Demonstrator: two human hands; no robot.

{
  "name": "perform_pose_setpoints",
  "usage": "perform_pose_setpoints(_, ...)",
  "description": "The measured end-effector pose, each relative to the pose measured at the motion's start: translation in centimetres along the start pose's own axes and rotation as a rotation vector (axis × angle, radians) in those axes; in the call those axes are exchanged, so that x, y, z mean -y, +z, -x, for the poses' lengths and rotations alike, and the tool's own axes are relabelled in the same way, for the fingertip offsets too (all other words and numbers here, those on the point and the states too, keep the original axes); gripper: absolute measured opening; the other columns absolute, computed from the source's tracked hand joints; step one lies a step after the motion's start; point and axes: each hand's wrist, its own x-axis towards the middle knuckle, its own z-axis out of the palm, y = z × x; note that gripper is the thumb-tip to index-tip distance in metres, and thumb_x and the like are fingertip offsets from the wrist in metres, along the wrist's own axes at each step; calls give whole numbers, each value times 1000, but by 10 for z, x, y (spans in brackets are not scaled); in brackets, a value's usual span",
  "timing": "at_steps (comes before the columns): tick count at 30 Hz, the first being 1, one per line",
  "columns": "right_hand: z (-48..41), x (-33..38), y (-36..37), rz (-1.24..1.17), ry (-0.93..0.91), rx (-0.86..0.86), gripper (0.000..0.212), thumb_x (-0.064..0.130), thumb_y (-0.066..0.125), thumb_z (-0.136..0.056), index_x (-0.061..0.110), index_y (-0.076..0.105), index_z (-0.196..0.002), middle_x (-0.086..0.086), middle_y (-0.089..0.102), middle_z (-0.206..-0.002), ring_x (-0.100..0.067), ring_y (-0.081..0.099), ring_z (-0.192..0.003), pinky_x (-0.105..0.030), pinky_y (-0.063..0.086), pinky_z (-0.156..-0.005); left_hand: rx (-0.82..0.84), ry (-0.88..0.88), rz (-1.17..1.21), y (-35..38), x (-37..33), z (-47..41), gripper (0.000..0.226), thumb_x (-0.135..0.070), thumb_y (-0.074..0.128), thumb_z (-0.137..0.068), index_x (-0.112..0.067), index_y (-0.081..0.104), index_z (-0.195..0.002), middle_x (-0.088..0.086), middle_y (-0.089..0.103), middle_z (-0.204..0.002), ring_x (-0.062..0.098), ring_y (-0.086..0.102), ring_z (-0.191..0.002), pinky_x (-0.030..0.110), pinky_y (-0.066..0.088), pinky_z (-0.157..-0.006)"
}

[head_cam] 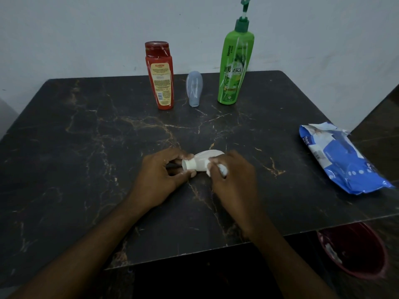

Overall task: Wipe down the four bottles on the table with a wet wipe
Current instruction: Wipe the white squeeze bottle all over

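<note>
Here the small white bottle (201,161) lies on its side at mid-table, cap toward the left hand (160,180) pinching its neck, while the right hand (232,182) presses a bunched wet wipe (222,169) against its body

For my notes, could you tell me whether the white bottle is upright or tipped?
Tipped: the white bottle is held sideways, cap toward the left hand.

A dark marble-patterned worktop (86,147), veined in gold, stands against a plain pale wall (75,29). A blue-and-white wipes pack (341,160), its top torn open, lies flat near the worktop's right edge. Below the near right corner, a dark red bucket (356,251) sits on the floor, partly hidden by the worktop.
</note>
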Motion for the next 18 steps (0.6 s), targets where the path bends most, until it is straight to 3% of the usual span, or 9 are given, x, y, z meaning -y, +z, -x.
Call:
perform_pose_setpoints(3,-13,-17,-11,-11,97,-59,11,16,67,-91,12,75,-98,-3,70,-94,-8,60,-80,-12,48,-74,0,-1,-11,-1,-3,1,34,-9,88,-76,-16,76,-107,-10,72,-105,-3,68,-98,5,50,-79)
perform_pose_setpoints(7,-26,-28,-17,-11,222,6,15,20,66,-92,15,76,-102,1,73,-99,1,56,-77,3,37,-64,-4,-2,-15,-1,-3,1,35,-10,88,-76,-18,75,-107,-11,72,-105,-4,67,-98,5,49,-78)
perform_pose_setpoints(12,-18,-9,-12,-16,218,-5,15,21,66,-92,16,73,-105,2,70,-103,1,57,-81,2,38,-64,-9,6,-29,0,-2,0,34,-10,88,-76,-17,76,-106,-11,72,-104,-4,68,-98,5,50,-79)
perform_pose_setpoints(14,-9,6,-5,-16,143,19,15,21,64,-93,17,72,-105,3,68,-106,-4,60,-89,-3,39,-73,-9,12,-34,0,-1,0,33,-9,88,-76,-16,76,-105,-9,73,-104,-2,69,-97,6,51,-79)
perform_pose_setpoints(16,-1,19,2,-8,43,42,15,19,62,-94,15,72,-105,1,65,-110,-9,61,-95,-17,46,-83,-3,11,-31,0,0,0,33,-9,88,-76,-14,76,-106,-8,74,-103,0,70,-96,8,52,-79)
perform_pose_setpoints(18,1,21,5,-20,-2,42,15,18,62,-93,14,72,-104,1,63,-109,-10,61,-94,-23,49,-84,4,8,-21,0,0,0,33,-9,87,-77,-13,76,-107,-7,74,-104,1,70,-97,9,53,-80)
